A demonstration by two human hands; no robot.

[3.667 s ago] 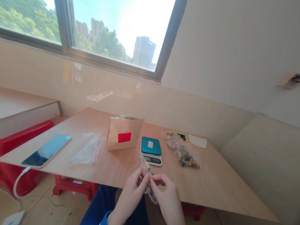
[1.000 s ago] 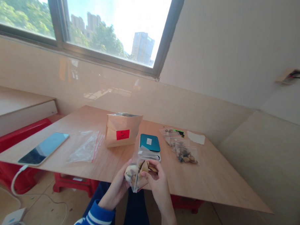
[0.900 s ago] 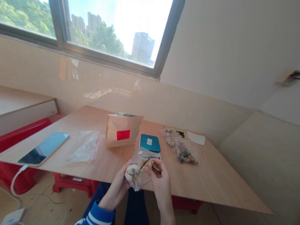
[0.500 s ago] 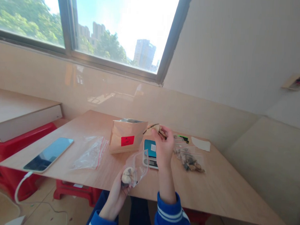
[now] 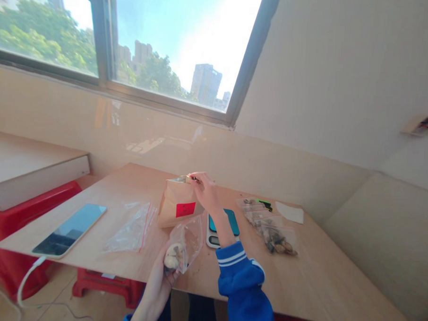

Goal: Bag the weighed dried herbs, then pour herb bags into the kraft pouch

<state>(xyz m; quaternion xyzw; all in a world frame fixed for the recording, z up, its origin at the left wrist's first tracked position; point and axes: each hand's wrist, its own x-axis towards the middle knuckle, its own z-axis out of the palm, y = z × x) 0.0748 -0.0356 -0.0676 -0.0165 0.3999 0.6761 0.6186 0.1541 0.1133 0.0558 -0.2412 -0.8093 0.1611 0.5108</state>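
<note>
Low at the table's front edge, my left hand (image 5: 162,272) is closed around a clear zip bag (image 5: 195,240) with pale and dark dried mushroom pieces (image 5: 174,257) inside; the bag's mouth leans right. My right hand (image 5: 206,191) is at the open top of a brown kraft pouch (image 5: 169,201) with a red label. Its fingers are pinched on a dried mushroom piece (image 5: 189,179), of which only a small pale part shows at the rim. Below my right forearm, a kitchen scale (image 5: 213,241) with a blue-green top is partly covered.
On the right lie zip bags of dried pieces (image 5: 279,239), a black and green item (image 5: 264,204) and white paper (image 5: 289,212). To the left are an empty clear zip bag (image 5: 131,230) and a phone (image 5: 71,230) on a white cable. Red stools (image 5: 105,283) stand below.
My right hand has moved left from above the scale to the pouch's mouth, carrying the dried mushroom. My left hand and its zip bag have shifted slightly left and down.
</note>
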